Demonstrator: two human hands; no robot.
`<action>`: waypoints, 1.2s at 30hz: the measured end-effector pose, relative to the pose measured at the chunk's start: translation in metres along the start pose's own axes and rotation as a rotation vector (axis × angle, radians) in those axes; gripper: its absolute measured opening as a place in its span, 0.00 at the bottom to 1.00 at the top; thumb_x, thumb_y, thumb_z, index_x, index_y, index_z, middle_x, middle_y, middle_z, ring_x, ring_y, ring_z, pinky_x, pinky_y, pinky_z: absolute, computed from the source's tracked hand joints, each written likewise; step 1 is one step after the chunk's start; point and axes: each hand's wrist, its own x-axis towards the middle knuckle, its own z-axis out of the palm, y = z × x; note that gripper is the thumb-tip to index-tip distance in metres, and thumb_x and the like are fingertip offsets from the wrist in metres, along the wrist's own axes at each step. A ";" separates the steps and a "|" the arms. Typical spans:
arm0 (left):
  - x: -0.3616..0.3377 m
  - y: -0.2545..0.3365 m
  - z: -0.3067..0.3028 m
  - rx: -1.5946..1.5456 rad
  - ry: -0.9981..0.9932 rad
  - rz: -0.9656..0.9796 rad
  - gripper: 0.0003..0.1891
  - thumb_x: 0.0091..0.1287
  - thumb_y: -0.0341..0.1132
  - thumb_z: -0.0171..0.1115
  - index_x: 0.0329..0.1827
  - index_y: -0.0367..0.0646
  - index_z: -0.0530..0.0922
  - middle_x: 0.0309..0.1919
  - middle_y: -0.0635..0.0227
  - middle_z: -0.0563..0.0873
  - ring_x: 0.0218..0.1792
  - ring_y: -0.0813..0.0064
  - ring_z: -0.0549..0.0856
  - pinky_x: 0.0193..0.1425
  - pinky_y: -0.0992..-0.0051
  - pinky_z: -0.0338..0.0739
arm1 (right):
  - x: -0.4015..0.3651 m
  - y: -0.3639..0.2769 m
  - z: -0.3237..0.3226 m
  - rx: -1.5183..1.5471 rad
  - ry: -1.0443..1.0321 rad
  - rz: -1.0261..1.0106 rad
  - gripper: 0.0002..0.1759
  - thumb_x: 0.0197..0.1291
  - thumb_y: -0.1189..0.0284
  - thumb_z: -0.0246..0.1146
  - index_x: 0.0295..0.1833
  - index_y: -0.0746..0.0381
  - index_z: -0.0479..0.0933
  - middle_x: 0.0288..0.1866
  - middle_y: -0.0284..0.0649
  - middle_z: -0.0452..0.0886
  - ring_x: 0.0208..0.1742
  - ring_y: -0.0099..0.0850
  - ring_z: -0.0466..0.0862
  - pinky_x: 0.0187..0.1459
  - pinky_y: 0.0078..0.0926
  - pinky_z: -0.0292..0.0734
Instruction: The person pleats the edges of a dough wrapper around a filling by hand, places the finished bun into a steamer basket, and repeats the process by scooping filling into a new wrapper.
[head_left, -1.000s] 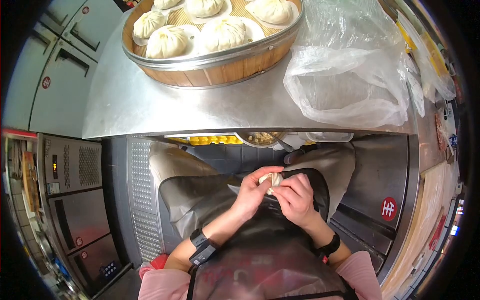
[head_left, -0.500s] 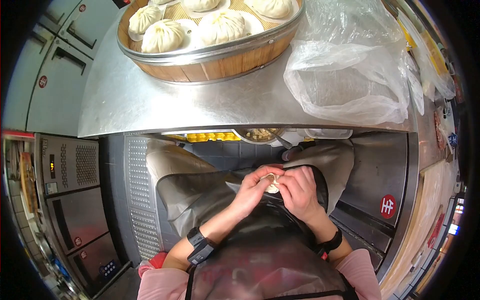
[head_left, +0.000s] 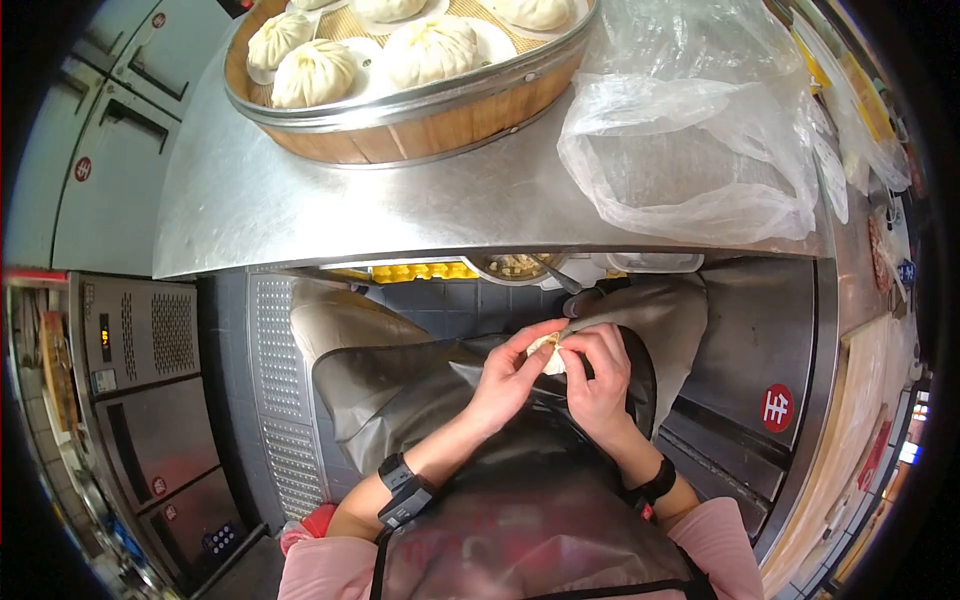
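A small piece of pale dough (head_left: 550,362) is between my two hands, above the dark apron over my lap. Fingers and thumb of my left hand (head_left: 508,378) are closed round its left side and top. My right hand (head_left: 598,380) pinches its right edge with thumb and forefinger. The fingers cover part of the dough, and a little brownish filling shows at its top. Each wrist has a black band on it.
On the steel table (head_left: 380,215) ahead stands a round wooden steamer (head_left: 430,132) with several pleated buns (head_left: 430,50). A clear plastic bag (head_left: 690,150) lies at the right. Beneath the table edge are a bowl of filling (head_left: 515,267) and a yellow tray (head_left: 425,271).
My right thumb and fingers have shifted a little on the dough, and the opening between thumb and forefinger is wider. The view has moved slightly, so the steamer appears further left.
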 end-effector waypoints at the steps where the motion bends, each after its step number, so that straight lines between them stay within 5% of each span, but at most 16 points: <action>1: 0.000 -0.001 -0.001 0.035 0.001 0.000 0.19 0.71 0.29 0.48 0.64 0.37 0.69 0.56 0.67 0.77 0.54 0.81 0.75 0.60 0.78 0.69 | 0.001 -0.001 0.001 0.011 0.012 -0.006 0.06 0.50 0.82 0.63 0.33 0.64 0.72 0.31 0.42 0.74 0.34 0.42 0.74 0.37 0.35 0.69; 14: 0.000 -0.002 -0.001 -0.054 0.065 0.027 0.15 0.71 0.27 0.49 0.59 0.39 0.74 0.49 0.72 0.80 0.49 0.85 0.76 0.54 0.81 0.71 | -0.002 -0.002 0.002 0.116 0.001 0.055 0.05 0.50 0.82 0.63 0.32 0.64 0.73 0.31 0.41 0.74 0.34 0.40 0.75 0.37 0.33 0.70; 26: 0.002 -0.013 -0.006 0.021 0.099 0.070 0.12 0.68 0.25 0.53 0.52 0.36 0.78 0.54 0.65 0.80 0.54 0.78 0.76 0.61 0.76 0.68 | -0.004 0.002 0.000 0.043 -0.006 0.009 0.05 0.50 0.80 0.64 0.33 0.63 0.75 0.33 0.40 0.75 0.35 0.39 0.75 0.37 0.33 0.70; 28: 0.001 -0.011 -0.006 -0.004 0.137 0.073 0.13 0.66 0.20 0.52 0.50 0.38 0.80 0.54 0.66 0.79 0.51 0.79 0.78 0.56 0.78 0.73 | -0.002 0.001 -0.009 -0.162 -0.186 -0.342 0.05 0.50 0.78 0.65 0.32 0.61 0.76 0.34 0.39 0.74 0.35 0.38 0.75 0.37 0.34 0.69; 36: 0.001 -0.008 -0.005 0.017 0.098 0.050 0.17 0.63 0.18 0.50 0.55 0.36 0.75 0.51 0.66 0.81 0.50 0.80 0.78 0.56 0.78 0.73 | 0.008 -0.001 -0.012 -0.130 -0.227 -0.160 0.09 0.49 0.77 0.64 0.37 0.61 0.74 0.35 0.39 0.73 0.37 0.40 0.74 0.40 0.36 0.67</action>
